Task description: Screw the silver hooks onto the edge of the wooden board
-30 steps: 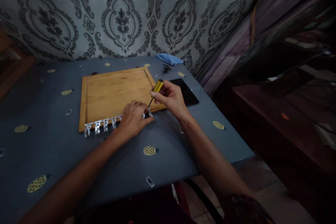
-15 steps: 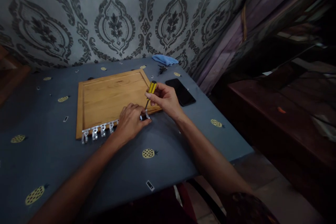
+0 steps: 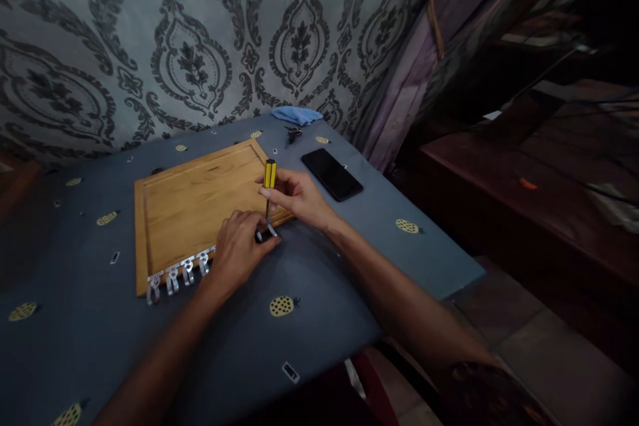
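A wooden board [image 3: 194, 203] lies on the blue-grey table [image 3: 324, 279]. Along its near edge runs a metal hook rail [image 3: 174, 274] with several silver hooks. My left hand [image 3: 238, 247] rests palm down on the right part of the rail, fingers curled over it and pressing it against the board. My right hand [image 3: 294, 194] is closed round a yellow and black screwdriver [image 3: 269, 176], held nearly upright. Its tip points down at the rail's right end, just beyond my left fingertips.
A black phone [image 3: 331, 174] lies right of the board. A blue cloth [image 3: 295, 114] and a small dark object lie at the table's far edge by the patterned wall. Dark wooden furniture [image 3: 524, 200] stands to the right. The table's near edge is close to my body.
The view has shifted, so everything sits lower and further left. The screwdriver handle has swung from a rightward tilt to nearly upright. My left hand stays on the rail.
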A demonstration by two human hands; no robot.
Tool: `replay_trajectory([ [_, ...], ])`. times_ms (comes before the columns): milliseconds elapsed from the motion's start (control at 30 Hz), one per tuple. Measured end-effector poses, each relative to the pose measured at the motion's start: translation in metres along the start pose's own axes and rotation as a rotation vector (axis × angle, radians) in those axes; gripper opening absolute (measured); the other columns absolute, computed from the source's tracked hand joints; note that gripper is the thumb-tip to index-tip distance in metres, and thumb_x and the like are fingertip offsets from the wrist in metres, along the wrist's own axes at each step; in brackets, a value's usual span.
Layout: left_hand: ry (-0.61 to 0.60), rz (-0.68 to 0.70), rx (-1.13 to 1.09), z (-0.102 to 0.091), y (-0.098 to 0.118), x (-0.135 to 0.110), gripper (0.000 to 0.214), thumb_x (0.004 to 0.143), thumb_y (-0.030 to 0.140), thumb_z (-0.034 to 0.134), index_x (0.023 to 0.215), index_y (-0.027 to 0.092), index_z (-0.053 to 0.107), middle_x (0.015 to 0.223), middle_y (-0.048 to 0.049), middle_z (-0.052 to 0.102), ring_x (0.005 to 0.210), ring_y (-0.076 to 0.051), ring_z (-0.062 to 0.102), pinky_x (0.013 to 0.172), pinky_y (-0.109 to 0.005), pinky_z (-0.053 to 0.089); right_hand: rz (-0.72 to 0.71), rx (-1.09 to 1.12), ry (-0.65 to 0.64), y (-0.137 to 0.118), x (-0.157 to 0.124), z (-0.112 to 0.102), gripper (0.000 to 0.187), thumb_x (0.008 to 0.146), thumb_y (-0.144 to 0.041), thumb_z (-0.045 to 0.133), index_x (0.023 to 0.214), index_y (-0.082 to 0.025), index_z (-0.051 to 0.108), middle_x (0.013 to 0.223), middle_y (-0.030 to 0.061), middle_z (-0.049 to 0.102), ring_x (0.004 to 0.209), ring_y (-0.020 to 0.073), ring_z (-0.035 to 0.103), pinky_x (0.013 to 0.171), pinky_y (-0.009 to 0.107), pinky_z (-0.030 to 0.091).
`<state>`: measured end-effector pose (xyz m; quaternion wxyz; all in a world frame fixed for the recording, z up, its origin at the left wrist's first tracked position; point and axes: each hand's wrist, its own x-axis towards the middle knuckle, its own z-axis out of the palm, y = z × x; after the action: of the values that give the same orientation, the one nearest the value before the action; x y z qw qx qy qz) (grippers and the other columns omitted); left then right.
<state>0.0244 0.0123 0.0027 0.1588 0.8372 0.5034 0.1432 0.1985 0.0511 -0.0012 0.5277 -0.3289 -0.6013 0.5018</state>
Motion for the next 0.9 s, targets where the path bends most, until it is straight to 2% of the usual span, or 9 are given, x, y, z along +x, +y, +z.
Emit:
replay_trajectory([
  [200, -0.025, 0.009, 0.024, -0.0013, 0.0006, 0.0008, 0.017, 0.088, 0.031, 0.078, 0.099, 0.022, 0.07, 0.102, -0.0065, 0.075, 0.104, -0.029, 0.064, 0.09, -0.041, 0.048, 0.011, -0.027, -0.001, -0.0034, -0.0022, 0.0009, 0.048, 0.08, -0.061, 0.082, 0.098, -0.018, 0.072, 0.074, -0.0029, 0.065, 0.062, 0.0114, 0.06, 0.065, 0.028, 0.054],
  [367, 0.006, 0.073, 0.093, 0.0007, 0.0014, -0.0033, 0.016, 0.093, 0.034, 0.073, 0.102, 0.02, 0.073, 0.103, -0.008, 0.075, 0.106, -0.03, 0.064, 0.091, -0.042, 0.047, -0.007, -0.039, -0.022, -0.0031, -0.0032, 0.0016, 0.042, 0.085, -0.056, 0.079, 0.097, -0.017, 0.072, 0.069, -0.0035, 0.061, 0.063, 0.0118, 0.06, 0.066, 0.027, 0.051],
  [500, 0.013, 0.099, 0.117, 0.0019, 0.0007, -0.0048, 0.017, 0.094, 0.034, 0.073, 0.104, 0.02, 0.074, 0.103, -0.008, 0.075, 0.106, -0.03, 0.064, 0.091, -0.043, 0.046, -0.002, -0.046, -0.034, -0.0032, -0.003, 0.0015, 0.042, 0.085, -0.059, 0.078, 0.093, -0.018, 0.07, 0.069, -0.003, 0.061, 0.066, 0.0136, 0.061, 0.068, 0.028, 0.051],
  [733, 0.038, 0.105, 0.089, 0.0027, -0.0012, -0.0037, 0.015, 0.093, 0.033, 0.072, 0.104, 0.022, 0.075, 0.103, -0.007, 0.076, 0.106, -0.029, 0.064, 0.09, -0.042, 0.047, 0.024, -0.047, -0.011, -0.0069, -0.003, 0.0049, 0.052, 0.077, -0.066, 0.081, 0.075, -0.021, 0.057, 0.063, -0.0051, 0.06, 0.058, 0.0117, 0.057, 0.059, 0.025, 0.047],
  [900, 0.016, 0.082, 0.076, 0.0018, -0.0009, -0.002, 0.018, 0.092, 0.032, 0.074, 0.106, 0.022, 0.077, 0.104, -0.0082, 0.076, 0.106, -0.03, 0.065, 0.09, -0.044, 0.047, 0.016, -0.04, -0.005, -0.0072, -0.0031, 0.0069, 0.052, 0.077, -0.066, 0.082, 0.073, -0.022, 0.055, 0.062, -0.0058, 0.058, 0.056, 0.0112, 0.056, 0.057, 0.025, 0.046],
])
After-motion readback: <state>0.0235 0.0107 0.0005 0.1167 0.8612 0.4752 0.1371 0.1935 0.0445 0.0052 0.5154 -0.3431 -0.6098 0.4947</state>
